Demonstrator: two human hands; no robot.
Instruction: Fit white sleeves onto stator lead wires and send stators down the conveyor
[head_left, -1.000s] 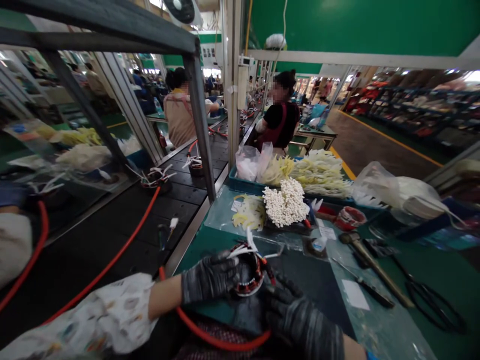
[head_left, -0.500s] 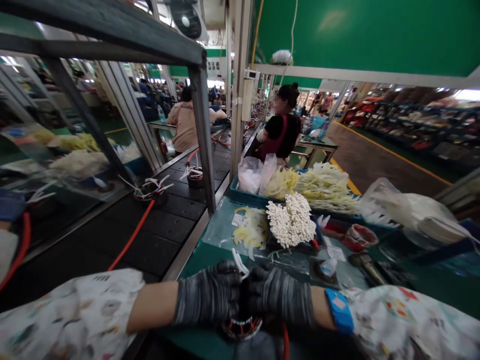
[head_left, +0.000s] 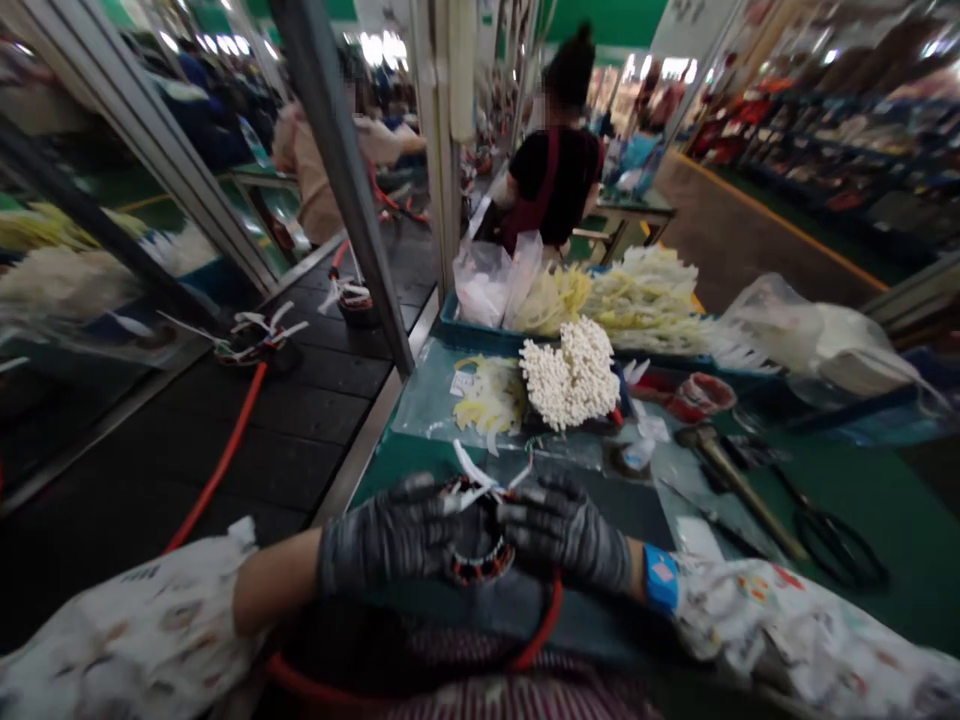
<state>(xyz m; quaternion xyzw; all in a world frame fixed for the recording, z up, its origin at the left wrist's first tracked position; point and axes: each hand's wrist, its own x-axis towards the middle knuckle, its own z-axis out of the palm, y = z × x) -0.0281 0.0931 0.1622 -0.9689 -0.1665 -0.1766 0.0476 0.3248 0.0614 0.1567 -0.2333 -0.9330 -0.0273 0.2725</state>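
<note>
Between my gloved hands lies a ring-shaped motor stator (head_left: 480, 570) with reddish windings along its near rim. White sleeved leads (head_left: 471, 470) stick up from its far side, and a red cable (head_left: 551, 615) curves away from it toward me. My left hand (head_left: 397, 530) grips the left side of the ring, fingers pointing inward. On the opposite side my right hand (head_left: 562, 530) has its fingers wrapped against the rim near the leads. Both hands wear grey striped gloves. The fingers cover the ring's left and right sides.
Behind the stator are a bundle of white-tipped sleeves (head_left: 570, 375), yellowish sleeves (head_left: 487, 395) and a blue tray (head_left: 450, 320). A hammer (head_left: 742, 490) and scissors (head_left: 840, 535) lie to the right. On the left, a black conveyor (head_left: 322, 400) carries other stators (head_left: 255, 340). Co-workers sit ahead.
My view has tipped downward, so the bench appears higher. My hands have spread slightly apart around the stator, exposing more of the ring and its leads.
</note>
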